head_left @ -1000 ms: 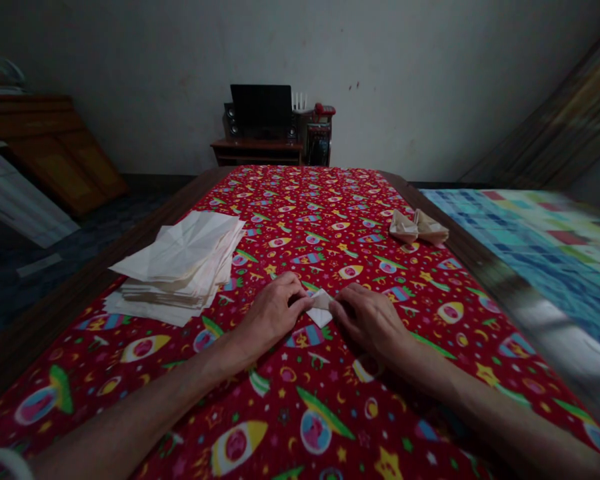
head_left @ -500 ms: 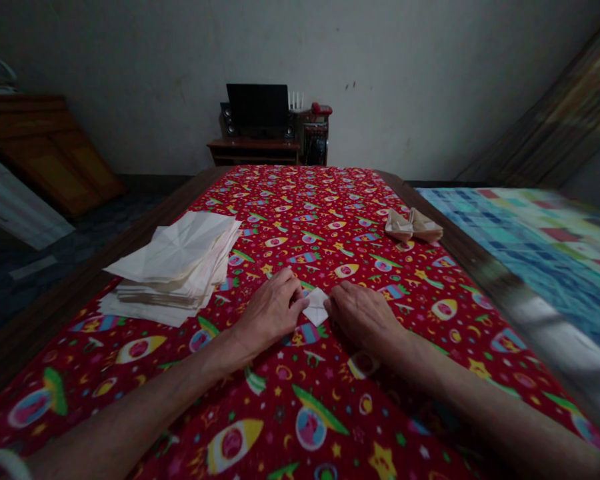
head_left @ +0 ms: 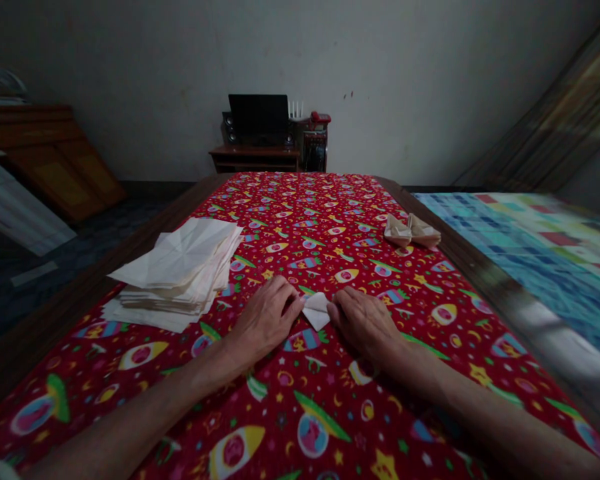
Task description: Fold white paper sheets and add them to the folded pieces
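Observation:
A small piece of folded white paper (head_left: 317,312) lies on the red patterned tablecloth (head_left: 300,380) between my hands. My left hand (head_left: 271,310) grips its left corner, thumb against the fingers. At the opposite corner, the curled fingers of my right hand (head_left: 363,320) pinch the paper; their tips are partly hidden. Left of my hands sits a stack of creased paper sheets (head_left: 180,257). Farther off to the right stand folded paper pieces (head_left: 411,231) with pointed tips, side by side.
The table's dark wooden edge (head_left: 460,260) runs along the right, beside a bed with a colourful patterned cover (head_left: 525,247). Past the far end stand a black monitor (head_left: 259,117) and a red telephone (head_left: 321,119). Wooden cabinets (head_left: 55,160) are at the left.
Both hands stay at the small folded paper, whose visible folds and outline have shifted slightly. The whole view has moved a little. The stack and the folded pieces stay in place.

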Motion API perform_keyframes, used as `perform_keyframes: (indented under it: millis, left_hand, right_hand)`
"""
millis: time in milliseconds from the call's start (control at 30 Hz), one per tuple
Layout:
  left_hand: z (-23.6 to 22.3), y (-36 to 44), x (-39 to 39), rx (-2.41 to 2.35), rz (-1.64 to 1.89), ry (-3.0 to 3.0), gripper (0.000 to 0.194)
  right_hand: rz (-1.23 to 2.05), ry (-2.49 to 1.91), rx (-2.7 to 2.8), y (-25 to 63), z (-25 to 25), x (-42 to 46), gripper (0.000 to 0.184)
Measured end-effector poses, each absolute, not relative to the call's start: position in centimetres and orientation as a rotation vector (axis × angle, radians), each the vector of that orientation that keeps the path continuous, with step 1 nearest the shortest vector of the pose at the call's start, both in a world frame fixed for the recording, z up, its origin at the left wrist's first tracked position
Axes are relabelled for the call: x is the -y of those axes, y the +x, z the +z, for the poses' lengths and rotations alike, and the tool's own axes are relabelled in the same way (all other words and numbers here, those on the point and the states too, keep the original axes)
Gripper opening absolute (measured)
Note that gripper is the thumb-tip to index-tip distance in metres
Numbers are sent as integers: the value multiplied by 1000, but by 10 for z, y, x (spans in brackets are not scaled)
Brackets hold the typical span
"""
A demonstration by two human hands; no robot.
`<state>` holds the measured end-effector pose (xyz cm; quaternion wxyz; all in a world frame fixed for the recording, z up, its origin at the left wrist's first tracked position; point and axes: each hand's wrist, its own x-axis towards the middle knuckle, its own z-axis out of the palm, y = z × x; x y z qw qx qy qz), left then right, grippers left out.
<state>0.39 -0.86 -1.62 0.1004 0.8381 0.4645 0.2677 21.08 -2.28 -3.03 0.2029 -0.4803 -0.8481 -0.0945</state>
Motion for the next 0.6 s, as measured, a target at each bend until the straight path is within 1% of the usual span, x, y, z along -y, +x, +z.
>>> perform_keyframes:
  millis: [133, 233, 467, 600]
  left_hand:
    - [-15, 9, 12, -1433, 714, 2458, 22]
    - [-15, 16, 16, -1442, 714, 2370, 14]
    - [-15, 28, 24, -1459, 916, 2252, 10]
    - [-8, 15, 14, -1454, 1053, 2425, 10]
  right_hand:
    - [-276, -1270, 2274, 213, -39, 24, 24]
    - [-269, -1256, 2244, 213, -41, 24, 25]
    - [-101, -1223, 2275, 211, -35, 25, 22]
    - [87, -1224, 2319, 210, -24, 27, 19]
